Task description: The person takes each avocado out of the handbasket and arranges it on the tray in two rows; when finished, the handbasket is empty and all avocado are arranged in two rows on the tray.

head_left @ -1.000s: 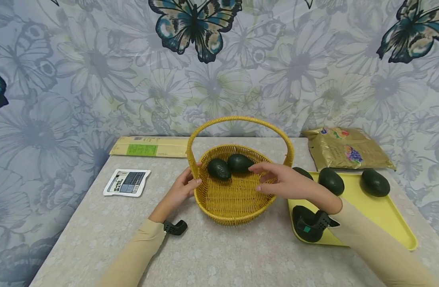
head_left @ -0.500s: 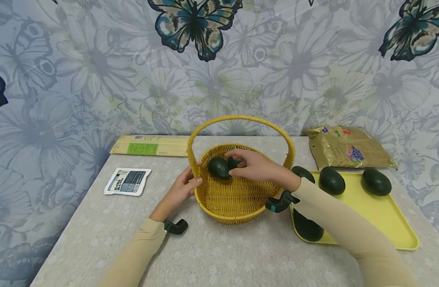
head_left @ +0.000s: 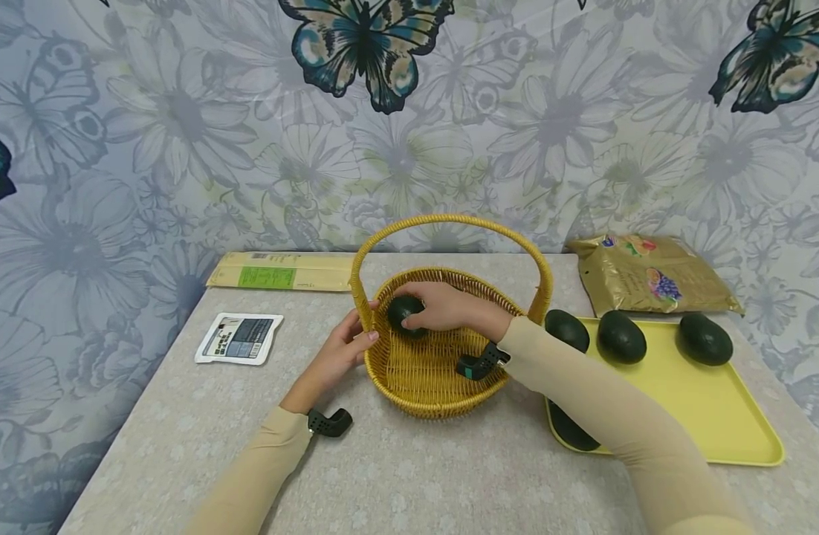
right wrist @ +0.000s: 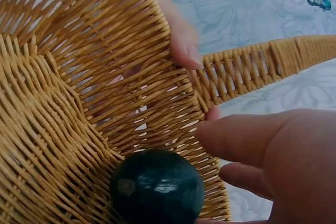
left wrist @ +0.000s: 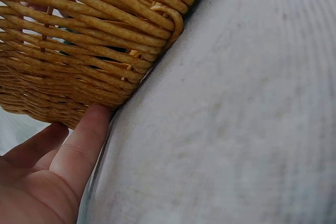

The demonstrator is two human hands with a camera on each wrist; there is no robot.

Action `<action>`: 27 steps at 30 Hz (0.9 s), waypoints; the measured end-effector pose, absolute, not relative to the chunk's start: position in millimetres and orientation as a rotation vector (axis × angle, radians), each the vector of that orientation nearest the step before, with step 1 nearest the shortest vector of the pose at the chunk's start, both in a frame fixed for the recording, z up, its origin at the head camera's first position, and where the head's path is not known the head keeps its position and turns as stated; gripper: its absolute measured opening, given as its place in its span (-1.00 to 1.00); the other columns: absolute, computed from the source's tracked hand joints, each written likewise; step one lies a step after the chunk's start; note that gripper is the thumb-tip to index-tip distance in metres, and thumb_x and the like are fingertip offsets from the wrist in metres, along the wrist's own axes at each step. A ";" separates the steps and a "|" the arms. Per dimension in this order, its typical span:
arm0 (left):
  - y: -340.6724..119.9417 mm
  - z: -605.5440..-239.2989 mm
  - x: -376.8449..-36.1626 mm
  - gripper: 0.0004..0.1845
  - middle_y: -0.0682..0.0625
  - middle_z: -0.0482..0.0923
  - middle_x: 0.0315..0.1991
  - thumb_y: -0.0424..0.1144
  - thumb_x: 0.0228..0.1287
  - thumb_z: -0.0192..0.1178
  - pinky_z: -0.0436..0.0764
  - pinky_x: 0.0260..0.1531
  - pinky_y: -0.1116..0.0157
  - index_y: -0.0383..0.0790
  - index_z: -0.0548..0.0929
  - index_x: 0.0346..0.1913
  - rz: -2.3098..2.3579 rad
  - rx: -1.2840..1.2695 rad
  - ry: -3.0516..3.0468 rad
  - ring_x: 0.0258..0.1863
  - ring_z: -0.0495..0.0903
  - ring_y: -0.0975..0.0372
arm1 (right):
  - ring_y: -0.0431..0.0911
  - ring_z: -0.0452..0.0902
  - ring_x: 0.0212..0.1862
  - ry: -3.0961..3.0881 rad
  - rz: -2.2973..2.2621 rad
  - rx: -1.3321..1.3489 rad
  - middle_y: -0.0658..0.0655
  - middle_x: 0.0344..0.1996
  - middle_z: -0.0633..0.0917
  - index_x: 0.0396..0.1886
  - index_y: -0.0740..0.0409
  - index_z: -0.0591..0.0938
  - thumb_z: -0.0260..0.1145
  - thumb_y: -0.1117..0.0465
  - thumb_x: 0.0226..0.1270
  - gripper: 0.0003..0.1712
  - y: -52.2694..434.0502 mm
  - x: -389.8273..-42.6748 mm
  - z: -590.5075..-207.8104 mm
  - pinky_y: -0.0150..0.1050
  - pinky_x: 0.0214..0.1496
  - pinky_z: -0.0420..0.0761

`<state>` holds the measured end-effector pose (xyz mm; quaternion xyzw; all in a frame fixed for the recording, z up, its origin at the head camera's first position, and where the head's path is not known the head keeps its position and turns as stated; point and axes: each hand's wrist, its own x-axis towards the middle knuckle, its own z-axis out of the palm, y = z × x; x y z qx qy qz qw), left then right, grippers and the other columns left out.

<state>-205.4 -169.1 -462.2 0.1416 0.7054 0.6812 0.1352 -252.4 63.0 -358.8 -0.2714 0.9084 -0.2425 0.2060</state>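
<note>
Your right hand [head_left: 436, 306] reaches inside the yellow woven wicker basket with the arched handle [head_left: 443, 371] and curls its fingers over a dark green avocado [head_left: 404, 310] lying near the basket's back left wall. In the right wrist view the same avocado [right wrist: 156, 187] sits on the weave just below your fingers [right wrist: 247, 140], which bend round it; whether a second fruit lies hidden under your palm cannot be told. Your left hand [head_left: 342, 345] rests against the outside of the basket's left wall, next to the foot of the handle, thumb and fingers relaxed and fairly straight against the wicker; the left wrist view shows the thumb [left wrist: 84, 142] touching the woven side [left wrist: 89, 51] where it meets the grey patterned table [left wrist: 236, 129].

To your right a flat yellow plastic tray [head_left: 717, 409] lies just beside the basket and holds three more dark avocados [head_left: 620, 336] along its far edge, with another partly hidden under your right sleeve. Behind the tray lies a gold foil bag [head_left: 650, 275]. On the left of the table lie a small white packet [head_left: 238, 338] and, further back, a long pale yellow package [head_left: 279, 271].
</note>
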 end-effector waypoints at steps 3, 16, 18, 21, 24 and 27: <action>-168.4 -462.2 -205.3 -0.35 -0.31 0.12 0.56 -0.25 0.57 0.03 0.68 0.06 0.21 0.03 0.12 0.62 1.968 0.408 2.052 0.41 0.35 -0.20 | 0.06 0.41 0.43 2.530 -0.652 -0.760 0.15 0.45 0.47 0.52 0.01 0.37 0.30 0.08 0.47 -0.32 58.4 -253.8 -361.7 0.02 0.40 0.50; -169.3 -462.4 -205.0 -0.34 -0.32 0.13 0.56 -0.26 0.57 0.03 0.67 0.07 0.27 -0.02 0.11 0.62 1.971 0.428 2.057 0.40 0.36 -0.17 | 0.07 0.53 0.22 2.544 -0.751 -0.696 0.18 0.26 0.60 0.35 -0.03 0.49 0.37 0.10 0.41 -0.45 52.4 -252.3 -378.6 -0.01 0.18 0.58; -170.1 -462.6 -204.8 -0.34 -0.32 0.13 0.56 -0.25 0.57 0.03 0.67 0.08 0.25 -0.02 0.10 0.62 1.970 0.431 2.062 0.40 0.36 -0.16 | 0.07 0.54 0.16 2.539 -0.767 -0.679 0.18 0.22 0.61 0.33 -0.04 0.49 0.40 0.11 0.38 -0.44 50.8 -251.0 -379.8 -0.04 0.12 0.58; -170.6 -463.4 -204.5 -0.35 -0.32 0.13 0.55 -0.25 0.57 0.03 0.66 0.09 0.22 -0.02 0.11 0.62 1.965 0.433 2.075 0.39 0.36 -0.16 | 0.06 0.53 0.23 2.522 -0.762 -0.668 0.17 0.30 0.58 0.41 -0.08 0.46 0.41 0.11 0.37 -0.37 48.5 -249.6 -383.1 -0.04 0.18 0.59; -170.6 -464.0 -204.4 -0.35 -0.33 0.14 0.55 -0.24 0.57 0.04 0.66 0.10 0.20 -0.01 0.11 0.62 1.956 0.441 2.087 0.38 0.38 -0.15 | 0.06 0.48 0.35 2.506 -0.749 -0.662 0.14 0.40 0.52 0.48 -0.13 0.42 0.40 0.11 0.38 -0.30 46.9 -249.1 -386.5 0.01 0.28 0.59; -170.1 -464.2 -204.4 -0.35 -0.33 0.14 0.55 -0.24 0.58 0.03 0.66 0.10 0.20 -0.01 0.11 0.62 1.952 0.445 2.090 0.37 0.39 -0.14 | 0.06 0.48 0.36 2.510 -0.727 -0.661 0.13 0.42 0.50 0.50 -0.16 0.41 0.40 0.11 0.38 -0.28 46.3 -249.0 -387.1 0.01 0.28 0.59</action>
